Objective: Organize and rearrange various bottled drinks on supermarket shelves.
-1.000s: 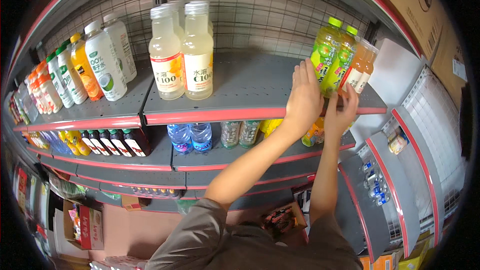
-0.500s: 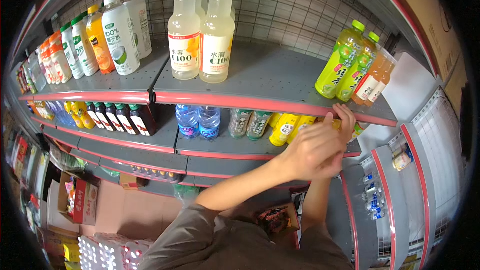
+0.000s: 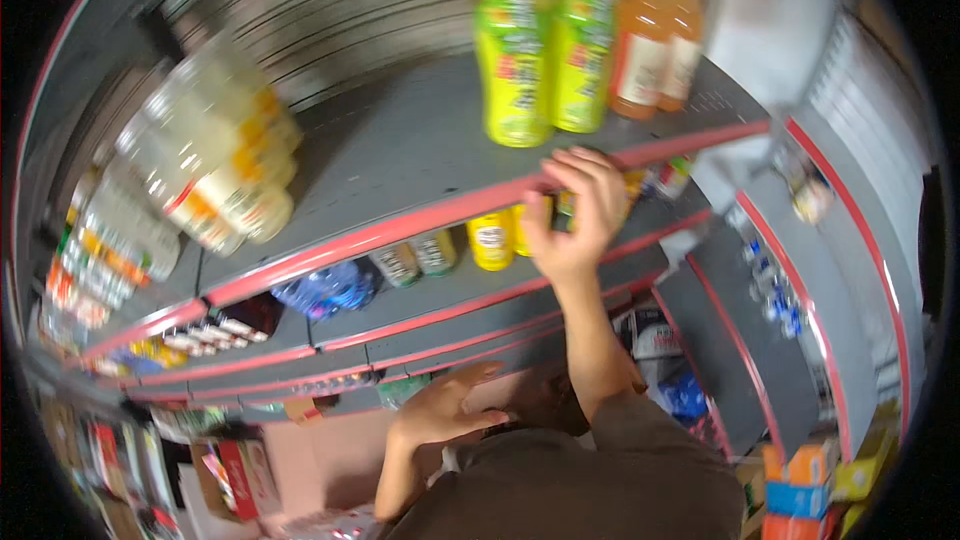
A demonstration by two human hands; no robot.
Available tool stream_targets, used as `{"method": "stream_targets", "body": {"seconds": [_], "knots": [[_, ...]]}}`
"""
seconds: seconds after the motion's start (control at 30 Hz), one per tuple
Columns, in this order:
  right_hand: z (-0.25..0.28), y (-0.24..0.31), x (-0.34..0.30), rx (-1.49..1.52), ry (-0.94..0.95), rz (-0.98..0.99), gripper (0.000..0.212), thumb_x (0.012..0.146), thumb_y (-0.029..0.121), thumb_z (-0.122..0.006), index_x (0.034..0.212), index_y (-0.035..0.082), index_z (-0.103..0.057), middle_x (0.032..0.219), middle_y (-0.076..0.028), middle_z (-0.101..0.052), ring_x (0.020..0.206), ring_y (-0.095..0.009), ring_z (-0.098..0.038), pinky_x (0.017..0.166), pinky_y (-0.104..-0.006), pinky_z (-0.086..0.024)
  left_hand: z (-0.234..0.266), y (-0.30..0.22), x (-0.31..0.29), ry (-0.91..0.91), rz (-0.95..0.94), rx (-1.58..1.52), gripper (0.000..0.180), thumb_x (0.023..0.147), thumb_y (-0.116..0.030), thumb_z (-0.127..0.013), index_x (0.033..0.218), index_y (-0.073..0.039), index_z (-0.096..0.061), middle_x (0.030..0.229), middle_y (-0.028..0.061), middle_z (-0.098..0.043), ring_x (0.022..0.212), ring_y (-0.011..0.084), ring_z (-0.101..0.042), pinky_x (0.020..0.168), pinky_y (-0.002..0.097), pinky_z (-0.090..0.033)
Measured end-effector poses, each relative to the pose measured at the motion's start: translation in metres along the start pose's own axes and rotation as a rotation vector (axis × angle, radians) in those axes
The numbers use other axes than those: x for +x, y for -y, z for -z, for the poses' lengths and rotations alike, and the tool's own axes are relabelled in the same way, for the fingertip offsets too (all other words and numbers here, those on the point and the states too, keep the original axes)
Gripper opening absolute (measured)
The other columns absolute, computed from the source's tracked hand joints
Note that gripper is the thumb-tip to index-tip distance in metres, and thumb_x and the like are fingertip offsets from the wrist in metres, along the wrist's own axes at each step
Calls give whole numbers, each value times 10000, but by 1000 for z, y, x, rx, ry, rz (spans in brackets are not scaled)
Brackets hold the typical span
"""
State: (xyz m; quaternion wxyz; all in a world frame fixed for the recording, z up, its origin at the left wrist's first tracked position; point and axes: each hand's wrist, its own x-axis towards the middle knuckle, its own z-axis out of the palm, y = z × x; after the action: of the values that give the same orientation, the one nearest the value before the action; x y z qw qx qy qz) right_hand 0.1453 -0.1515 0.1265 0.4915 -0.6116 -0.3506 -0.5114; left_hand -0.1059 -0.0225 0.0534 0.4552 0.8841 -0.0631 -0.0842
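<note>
My right hand (image 3: 580,210) is raised to the upper shelf's red front edge (image 3: 480,198), its fingertips resting there and the thumb held apart below. Its grasp is empty. Just behind the fingers stand two green-yellow tea bottles (image 3: 516,60) and two orange-brown drink bottles (image 3: 641,40). Beneath that hand, on the lower shelf, is a yellow bottle (image 3: 490,240). My left hand (image 3: 448,408) hangs low in front of my body, fingers spread, with nothing in it. Motion blurs the picture.
Cloudy pale-yellow bottles (image 3: 215,155) cluster on the upper shelf's left, beside white bottles (image 3: 130,215). Blue-labelled water bottles (image 3: 330,288) stand a level lower. To the right, side shelves (image 3: 740,340) carry small bottles. A red-and-white carton (image 3: 248,478) sits on the floor.
My hands, close together by the shelf edge before, have separated: the left has dropped toward my body, the right stays at the edge. The view has turned right and tilted.
</note>
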Motion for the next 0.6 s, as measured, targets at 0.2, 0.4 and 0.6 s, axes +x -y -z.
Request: {"method": "stream_targets", "body": {"seconds": [0.2, 0.4, 0.6], "knots": [[13, -2, 1, 119, -35, -29, 377, 827, 184, -803, 1144, -11, -742, 1231, -187, -697, 1210, -395, -652, 1040, -488, -523, -12, 9, 11, 51, 26, -39, 838, 896, -404, -875, 1514, 38, -522, 1410, 261, -655, 1314, 350, -651, 1087, 438, -535], [65, 34, -52, 388, -111, -143, 287, 835, 161, -764, 1036, -38, -723, 1076, -167, -754, 945, -315, -728, 844, -405, -578, -21, -2, 18, 92, 73, -13, 842, 867, -320, -910, 1517, 47, -520, 1379, 240, -675, 1302, 317, -656, 1111, 425, -516], [94, 36, -114, 480, -18, -370, 192, 853, 96, -766, 1006, -11, -720, 835, -83, -748, 695, -191, -710, 621, -309, -541, -27, -2, 25, 94, 66, -10, 801, 876, -268, -903, 1508, 47, -526, 1379, 231, -675, 1304, 313, -654, 1109, 431, -518]]}}
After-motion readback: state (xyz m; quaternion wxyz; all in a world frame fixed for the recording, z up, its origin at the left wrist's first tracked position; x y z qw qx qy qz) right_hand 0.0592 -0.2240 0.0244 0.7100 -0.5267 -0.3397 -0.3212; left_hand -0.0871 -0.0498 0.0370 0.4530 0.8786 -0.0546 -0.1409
